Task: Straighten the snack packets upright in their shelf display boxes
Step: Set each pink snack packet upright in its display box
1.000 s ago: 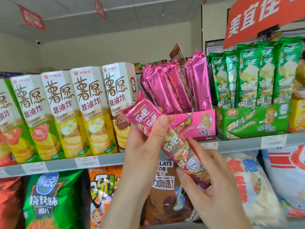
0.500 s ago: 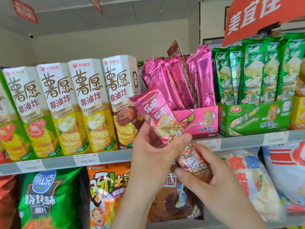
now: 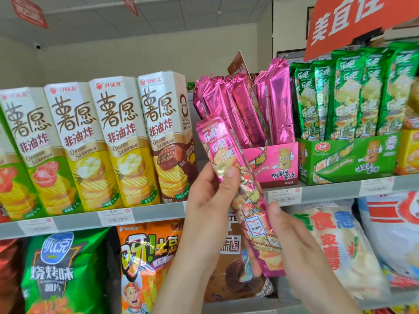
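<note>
- My left hand and right hand both grip the long pink foil snack packet, tilted, in front of the grey shelf edge.
- I judge I'm returning it: next, turn it upright and slide it into the pink cardboard display box.
- Behind, leaning pink packets hide the box's inside; no free gap shows.

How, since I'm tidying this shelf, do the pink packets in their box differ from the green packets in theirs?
The pink packets lean left and fan apart; the green packets stand upright in a tight row. The pink packets mostly show plain foil, while the green packets face forward with printed fronts. Both are long, slim packets, in a pink box and a green box on one shelf.
</note>
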{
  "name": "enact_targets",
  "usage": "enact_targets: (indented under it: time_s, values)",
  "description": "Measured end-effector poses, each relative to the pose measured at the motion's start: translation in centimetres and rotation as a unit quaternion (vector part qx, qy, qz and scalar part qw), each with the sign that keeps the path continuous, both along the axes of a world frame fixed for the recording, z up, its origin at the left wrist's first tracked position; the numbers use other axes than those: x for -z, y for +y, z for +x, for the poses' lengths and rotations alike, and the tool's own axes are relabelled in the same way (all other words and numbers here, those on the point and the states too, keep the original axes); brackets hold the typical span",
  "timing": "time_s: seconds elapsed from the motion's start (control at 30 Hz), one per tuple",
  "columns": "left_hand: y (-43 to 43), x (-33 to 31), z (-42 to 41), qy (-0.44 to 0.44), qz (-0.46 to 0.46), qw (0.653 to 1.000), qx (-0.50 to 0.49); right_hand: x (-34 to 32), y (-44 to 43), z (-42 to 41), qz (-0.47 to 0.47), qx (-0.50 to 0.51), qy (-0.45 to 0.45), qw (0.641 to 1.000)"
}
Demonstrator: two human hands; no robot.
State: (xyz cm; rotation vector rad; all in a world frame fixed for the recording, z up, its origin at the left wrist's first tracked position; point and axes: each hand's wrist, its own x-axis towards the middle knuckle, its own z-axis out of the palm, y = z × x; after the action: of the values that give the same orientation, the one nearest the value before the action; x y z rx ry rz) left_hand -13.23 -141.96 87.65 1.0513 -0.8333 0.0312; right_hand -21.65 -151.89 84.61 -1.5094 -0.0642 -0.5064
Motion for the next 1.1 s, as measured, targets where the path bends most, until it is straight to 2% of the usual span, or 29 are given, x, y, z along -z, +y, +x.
enact_targets:
  time_s: [0.1, 0.3, 0.37, 0.53, 0.63, 0.77, 0.87, 0.93, 1.03, 1.1]
  values:
    - [0.7, -1.4, 0.6, -0.001, -0.057, 0.998, -0.031, 0.9, -0.2, 0.6, -0.024, -0.025, -0.026, 0.999]
    - [1.1, -4.2, 0.6, -0.066, -0.054, 0.993, -0.087, 1.8, -0.5, 1.2, -0.038, 0.016, -0.070, 0.997]
    - [0.8, -4.7, 0.4, -0.037, -0.084, 0.991, -0.095, 1.6, -0.5, 1.0, -0.044, 0.011, -0.080, 0.996]
    - [0.4, -6.2, 0.8, 0.061, -0.169, 0.982, -0.064, 1.4, -1.4, 0.4, -0.050, -0.085, -0.060, 0.993]
    - [0.3, -7.2, 1.4, 0.079, -0.208, 0.974, -0.048, 1.0, -2.4, 0.1, -0.043, -0.151, -0.056, 0.986]
    - [-0.1, -8.2, 2.0, 0.082, -0.240, 0.967, -0.010, 0.6, -2.8, 0.0, -0.031, -0.154, -0.092, 0.983]
    - [-0.3, -8.6, 2.4, 0.069, -0.232, 0.970, 0.004, 0.9, -2.5, 0.3, -0.006, -0.125, -0.120, 0.985]
    - [-0.4, -8.7, 2.6, 0.045, -0.203, 0.978, -0.026, 1.2, -2.3, 0.4, 0.008, -0.084, -0.132, 0.988]
    - [-0.5, -8.4, 2.5, -0.038, -0.111, 0.988, -0.102, 1.4, -1.9, 0.5, 0.000, 0.010, -0.162, 0.987]
    - [-0.7, -7.8, 2.0, -0.111, -0.025, 0.982, -0.153, 1.4, -1.6, 0.5, -0.051, 0.099, -0.191, 0.975]
